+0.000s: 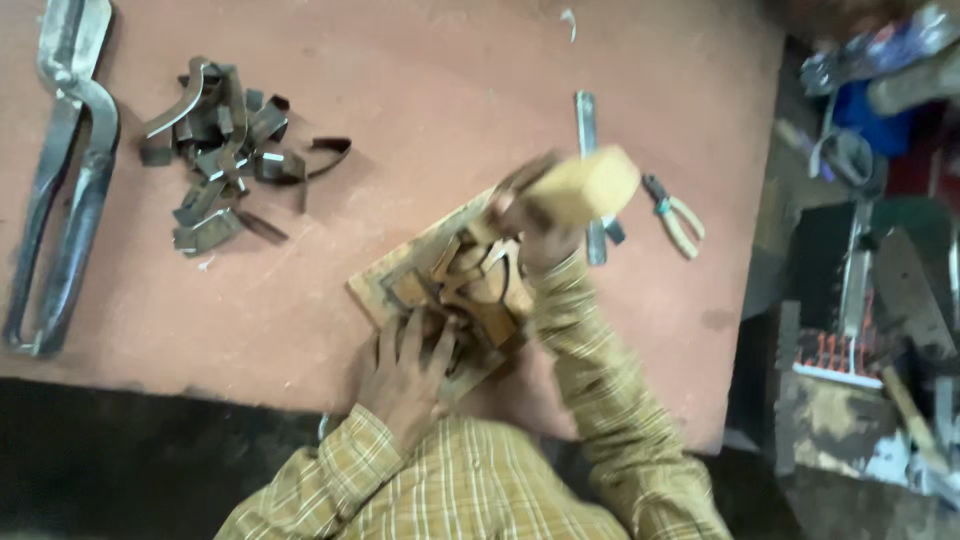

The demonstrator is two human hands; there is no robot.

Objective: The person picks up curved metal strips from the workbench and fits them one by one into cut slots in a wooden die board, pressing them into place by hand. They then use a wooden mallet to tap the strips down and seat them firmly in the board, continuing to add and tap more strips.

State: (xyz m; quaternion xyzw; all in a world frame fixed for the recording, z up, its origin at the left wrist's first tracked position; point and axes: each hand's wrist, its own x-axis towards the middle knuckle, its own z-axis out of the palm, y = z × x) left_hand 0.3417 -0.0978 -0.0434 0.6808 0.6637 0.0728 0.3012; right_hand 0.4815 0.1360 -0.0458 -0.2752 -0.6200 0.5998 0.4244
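While the left hand point(405, 372) presses flat on the near corner of a wooden board point(385, 285), its fingers point(412, 335) spread apart over the metal strips fitted into the board's cut pattern, the right hand point(530, 225) is raised just above the board's far side with its fingers clamped around the handle of a wooden mallet point(585, 185). The mallet's pale blocky head is blurred and sits just above and to the right of the board. The board lies tilted on the pinkish table point(450, 90), near its near edge and roughly in the middle of the scene. Both sleeves are a yellow checked cloth. At the far left of the table lies a large pair of metal shears point(65, 180), and just to its right a loose pile of bent metal strips point(225, 150). Behind the mallet a flat metal bar point(587, 125) lies on the table, and to its right rest small pliers point(675, 215) with pale handles.
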